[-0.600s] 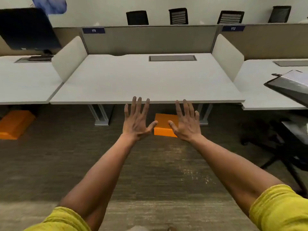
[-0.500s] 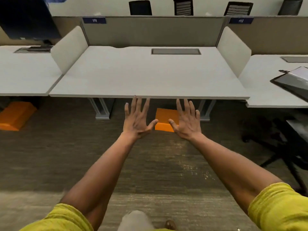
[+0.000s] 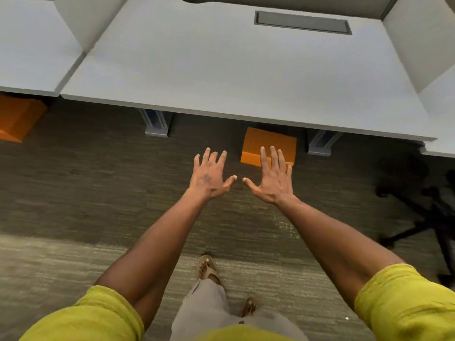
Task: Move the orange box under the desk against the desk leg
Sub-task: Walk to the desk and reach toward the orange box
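Both my arms reach straight out ahead of me, elbows nearly locked, backs of the hands facing up toward me. My left hand (image 3: 209, 177) is spread wide, fingers fanned toward twelve o'clock and the thumb angled in toward three, holding nothing and hanging over bare carpet (image 3: 98, 193). My right hand (image 3: 273, 178) mirrors it, fingers splayed and empty, thumb pointing in toward nine so the two thumb tips sit close together without touching. The fingertips of my right hand overlap the near edge of the orange box (image 3: 266, 143) from where I look; whether they touch it I cannot tell. The orange box lies on the floor at about one o'clock from my hands, half tucked beneath the front edge of the pale surface (image 3: 221, 70), and the right desk leg (image 3: 321, 143) stands just beside it at its three o'clock with a dark gap between them. The left desk leg (image 3: 157, 125) stands well apart at ten o'clock. My yellow sleeves (image 3: 406, 303) end at the upper arms, and one sandalled foot (image 3: 208, 268) is planted forward at six o'clock.
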`<action>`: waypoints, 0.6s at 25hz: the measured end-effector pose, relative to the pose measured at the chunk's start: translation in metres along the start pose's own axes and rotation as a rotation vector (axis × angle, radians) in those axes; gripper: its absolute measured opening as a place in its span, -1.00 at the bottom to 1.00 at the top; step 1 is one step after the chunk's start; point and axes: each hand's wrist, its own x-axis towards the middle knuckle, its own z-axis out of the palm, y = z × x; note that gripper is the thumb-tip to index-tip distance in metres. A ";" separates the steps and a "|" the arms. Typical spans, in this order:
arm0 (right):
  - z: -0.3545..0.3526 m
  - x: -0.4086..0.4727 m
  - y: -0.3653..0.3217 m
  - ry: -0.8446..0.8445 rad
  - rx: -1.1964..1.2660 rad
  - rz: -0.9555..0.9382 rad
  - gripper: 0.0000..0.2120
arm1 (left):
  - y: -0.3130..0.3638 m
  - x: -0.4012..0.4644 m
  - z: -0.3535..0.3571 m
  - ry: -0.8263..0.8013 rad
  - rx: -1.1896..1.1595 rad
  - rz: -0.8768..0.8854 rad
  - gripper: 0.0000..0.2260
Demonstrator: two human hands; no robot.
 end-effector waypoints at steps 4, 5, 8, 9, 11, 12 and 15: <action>0.039 0.051 -0.023 -0.067 0.027 0.068 0.07 | -0.045 0.057 0.024 -0.065 -0.044 -0.022 -0.22; 0.051 0.062 -0.026 -0.089 0.029 0.085 0.07 | -0.055 0.070 0.034 -0.081 -0.044 -0.024 -0.22; 0.088 0.096 -0.024 -0.134 0.016 0.108 0.07 | -0.080 0.099 0.070 -0.133 -0.025 -0.036 -0.21; 0.103 0.109 -0.022 -0.144 0.003 0.105 0.06 | -0.089 0.110 0.084 -0.157 -0.019 -0.042 -0.21; 0.136 0.136 -0.016 -0.151 -0.045 0.108 0.04 | -0.104 0.133 0.115 -0.182 -0.010 -0.060 -0.23; 0.152 0.149 -0.013 -0.165 -0.063 0.117 0.03 | -0.110 0.142 0.130 -0.195 -0.007 -0.075 -0.26; 0.199 0.191 0.000 -0.224 -0.041 0.138 0.03 | -0.129 0.175 0.174 -0.267 -0.045 -0.124 -0.36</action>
